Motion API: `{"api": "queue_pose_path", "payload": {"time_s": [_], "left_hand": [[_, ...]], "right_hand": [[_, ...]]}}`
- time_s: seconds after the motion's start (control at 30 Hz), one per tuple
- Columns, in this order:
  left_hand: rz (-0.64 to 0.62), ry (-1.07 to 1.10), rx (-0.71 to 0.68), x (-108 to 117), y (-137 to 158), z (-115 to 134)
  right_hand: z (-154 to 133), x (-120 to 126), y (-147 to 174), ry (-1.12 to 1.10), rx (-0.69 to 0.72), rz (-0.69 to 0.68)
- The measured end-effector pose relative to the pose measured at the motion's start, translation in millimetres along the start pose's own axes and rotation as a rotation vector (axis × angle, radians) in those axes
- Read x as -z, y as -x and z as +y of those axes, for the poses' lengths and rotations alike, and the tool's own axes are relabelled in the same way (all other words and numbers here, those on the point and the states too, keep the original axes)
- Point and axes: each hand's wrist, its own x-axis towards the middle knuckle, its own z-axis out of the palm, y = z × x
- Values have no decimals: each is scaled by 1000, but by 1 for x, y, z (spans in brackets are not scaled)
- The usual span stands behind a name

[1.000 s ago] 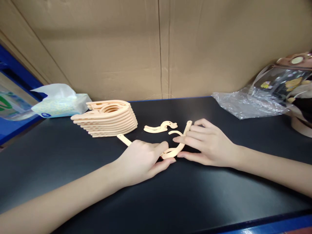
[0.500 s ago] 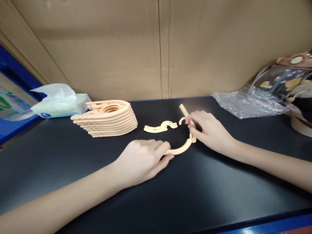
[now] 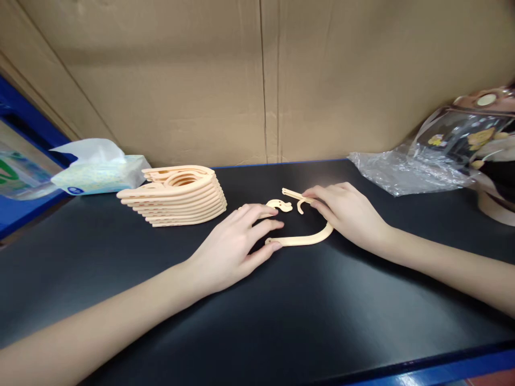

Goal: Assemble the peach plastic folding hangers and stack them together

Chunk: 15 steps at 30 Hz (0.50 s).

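A cream plastic folding hanger (image 3: 306,239) lies on the black tabletop with its curved arm toward me. My right hand (image 3: 348,214) grips its far side near the small hook (image 3: 300,206), covering the joint. Another straight arm end sticks out left of those fingers. My left hand (image 3: 231,249) is open with fingers spread, its thumb touching the near arm's left end. Its fingertips reach over a loose cream hanger piece (image 3: 279,205), partly hiding it; whether they touch it I cannot tell.
A stack of several folded hangers (image 3: 181,198) stands at the left. Behind it is a tissue pack (image 3: 104,171). Crumpled clear plastic (image 3: 406,171) and a transparent bag (image 3: 450,131) lie at the right. A cardboard wall (image 3: 193,80) rises along the back edge.
My left hand has let go of the hanger arm, opened its fingers and shifted up toward the loose piece. The hanger has swung round in my right hand, its far end now pointing left.
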Motion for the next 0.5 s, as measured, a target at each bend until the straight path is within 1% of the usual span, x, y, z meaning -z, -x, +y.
{"api": "queue_pose_path", "payload": {"time_s": [0.1,0.2,0.27,0.33,0.4,0.5], "left_hand": [[-54,-1,66,0,-1,-5],[-110,2,120,-1,-2,-7],[-104,4,137,-2,-3,-6],[-73,0,144,-3,-3,-4],[-35,-14,142,-3,-3,-3],[25,-55,135,-2,-3,-3]], "right_hand": [[-1,2,0,-30,85,72],[-7,8,3,-91,287,121],[-13,12,6,-115,435,117],[-19,14,9,-113,534,84],[-23,15,11,-115,575,29],[-25,15,12,-150,562,-27]]}}
